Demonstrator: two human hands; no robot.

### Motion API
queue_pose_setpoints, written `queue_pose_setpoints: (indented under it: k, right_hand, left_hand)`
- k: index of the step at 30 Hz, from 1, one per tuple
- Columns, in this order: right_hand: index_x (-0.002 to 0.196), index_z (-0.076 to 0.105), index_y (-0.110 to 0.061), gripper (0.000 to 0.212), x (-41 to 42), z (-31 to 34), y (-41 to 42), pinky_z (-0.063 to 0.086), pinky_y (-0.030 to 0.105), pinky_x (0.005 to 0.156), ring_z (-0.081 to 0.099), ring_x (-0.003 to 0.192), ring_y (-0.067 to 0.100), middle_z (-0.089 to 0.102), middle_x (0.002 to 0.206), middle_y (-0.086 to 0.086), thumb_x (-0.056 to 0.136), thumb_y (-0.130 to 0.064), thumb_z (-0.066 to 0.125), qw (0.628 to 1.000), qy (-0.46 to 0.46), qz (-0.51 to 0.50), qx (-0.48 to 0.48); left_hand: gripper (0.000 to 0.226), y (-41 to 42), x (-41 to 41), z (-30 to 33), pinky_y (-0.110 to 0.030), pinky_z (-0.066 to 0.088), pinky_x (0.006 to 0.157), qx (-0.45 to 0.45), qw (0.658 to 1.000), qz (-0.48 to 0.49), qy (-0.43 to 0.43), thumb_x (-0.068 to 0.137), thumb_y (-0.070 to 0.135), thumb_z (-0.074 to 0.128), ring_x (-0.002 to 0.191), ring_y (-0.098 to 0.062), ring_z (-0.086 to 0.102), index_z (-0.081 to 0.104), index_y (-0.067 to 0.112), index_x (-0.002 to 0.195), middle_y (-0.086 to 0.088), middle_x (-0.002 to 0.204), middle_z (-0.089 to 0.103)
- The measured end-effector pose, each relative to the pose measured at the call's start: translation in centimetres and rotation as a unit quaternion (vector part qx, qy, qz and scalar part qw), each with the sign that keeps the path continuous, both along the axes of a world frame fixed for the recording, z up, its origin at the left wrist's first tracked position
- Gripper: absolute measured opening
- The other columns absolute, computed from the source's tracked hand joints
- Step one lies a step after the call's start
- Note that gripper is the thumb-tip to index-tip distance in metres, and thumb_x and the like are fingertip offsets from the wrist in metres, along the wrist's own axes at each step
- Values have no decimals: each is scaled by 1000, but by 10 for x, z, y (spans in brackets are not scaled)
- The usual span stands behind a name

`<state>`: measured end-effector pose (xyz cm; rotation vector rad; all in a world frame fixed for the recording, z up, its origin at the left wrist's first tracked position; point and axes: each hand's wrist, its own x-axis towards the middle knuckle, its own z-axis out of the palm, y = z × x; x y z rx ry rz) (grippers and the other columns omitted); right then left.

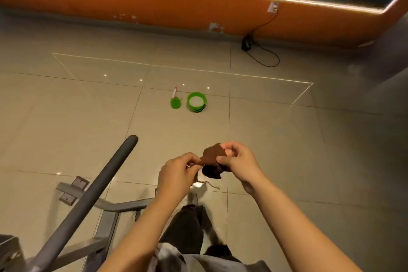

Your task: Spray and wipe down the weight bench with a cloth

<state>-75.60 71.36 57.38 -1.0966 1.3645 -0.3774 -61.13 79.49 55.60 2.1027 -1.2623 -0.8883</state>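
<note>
Cloth (213, 158), dark brown and bunched, is held between both hands above the tiled floor (66, 117), on the near side of the green spray bottle (175, 101). Left hand (176, 174) pinches one corner with curled fingers; right hand (239, 162) grips the other side, thumb and fingers closed on the fabric. Just right of the spray bottle stands a green tub (196, 102). Left of the cloth lies the bench frame (106, 207), with a dark padded bar (92, 194) slanting across it.
</note>
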Motion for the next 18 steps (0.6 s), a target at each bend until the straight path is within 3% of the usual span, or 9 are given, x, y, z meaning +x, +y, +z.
queue_pose_setpoints:
  k: [2,5,7,13,15,18]
  right_hand:
    - [95,63,-19,19,13,-12,-42,54,36,82,63,85,19,66,93,4,86,-3,67,998,56,24,-33]
    - [84,65,-21,8,36,-26,-105,45,26,67,56,71,15,59,73,-5,85,-15,70,980,154,65,-107]
    - [78,63,-23,12,56,-32,-144,38,21,58,51,63,11,54,65,-9,87,-18,69,969,189,92,-130]
    - [79,59,-29,19,120,-52,-244,33,12,54,51,66,7,55,70,-12,90,-14,65,948,236,158,-141]
    - [82,60,-28,20,140,-63,-274,38,15,56,54,67,10,57,73,-9,91,-10,63,955,230,138,-125]
    - [78,63,-28,26,163,-93,-320,53,31,70,62,75,18,64,78,-4,90,-5,60,968,217,94,-86]
  left_hand:
    - [9,-45,18,-8,-24,47,69,8,1000,-8,-23,88,27,68,80,-11,63,70,29,96,12,83,68]
    - [7,-111,48,-25,-22,41,65,22,999,-25,-7,87,27,69,76,-10,60,68,30,93,15,77,62]
    - [7,-152,71,-34,-20,38,62,37,999,-33,13,86,25,69,74,-10,58,67,31,88,15,75,61]
    - [10,-233,124,-56,-21,42,63,62,997,18,49,85,16,65,75,-18,62,67,24,80,6,75,65]
    - [14,-256,141,-62,-26,49,68,70,994,38,69,88,15,63,73,-15,66,65,25,79,7,77,67]
    - [8,-289,170,-81,-28,51,73,76,993,65,63,89,17,65,76,-11,65,64,25,87,7,89,68]
